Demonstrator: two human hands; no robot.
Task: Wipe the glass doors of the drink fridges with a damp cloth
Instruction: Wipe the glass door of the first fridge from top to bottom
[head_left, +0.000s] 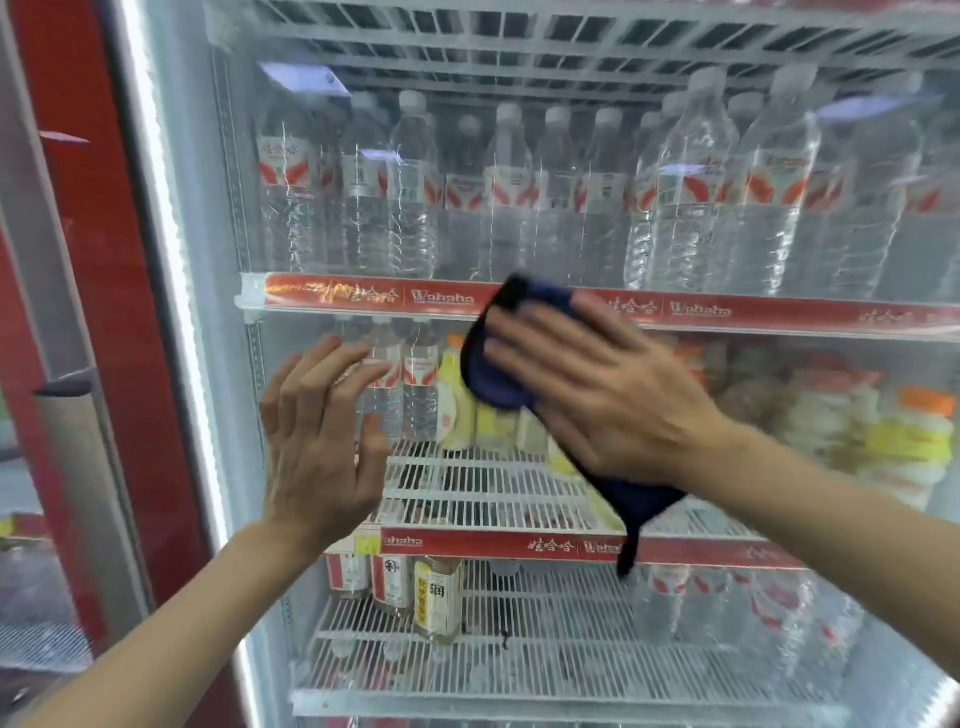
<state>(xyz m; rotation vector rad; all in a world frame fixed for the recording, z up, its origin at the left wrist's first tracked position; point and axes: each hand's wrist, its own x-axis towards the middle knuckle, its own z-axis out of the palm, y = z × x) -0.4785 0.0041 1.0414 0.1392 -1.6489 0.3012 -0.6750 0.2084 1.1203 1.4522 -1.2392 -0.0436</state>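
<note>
1. Fingers (540, 332) of right hand (597, 395): spread flat, pressing dark blue cloth (493, 374) against glass door (519, 249); not clenched, a flat-palm hold with the cloth pinned between palm and pane.
2. Cloth: mostly under the right palm, upper edge over the upper red Wahaha shelf strip (374, 297), a loose tail hanging down to the lower red shelf strip (519, 545).
3. Left hand (317, 441): released, fingers splayed, holding nothing, just left of the cloth and below the upper shelf strip; touching the glass or hovering just off it, cannot tell.
4. Behind the door, above the upper shelf strip: rows of clear water bottles (415, 192). Below that strip: a few small water bottles, yellow drink bottles (457, 395), a bare stretch of white wire shelf (483, 488).
5. Left of the upper shelf strip: lit white door edge, then red fridge frame (104, 260).
6. Progress, as a judgement: mid-wipe at the door's middle band. Glass hazy and reflective throughout, so no telling cleaned parts from uncleaned ones.
7. Likely left: the remainder of this pane, whichever parts remain unwiped, plus other fridge doors, none clearly in view.
</note>
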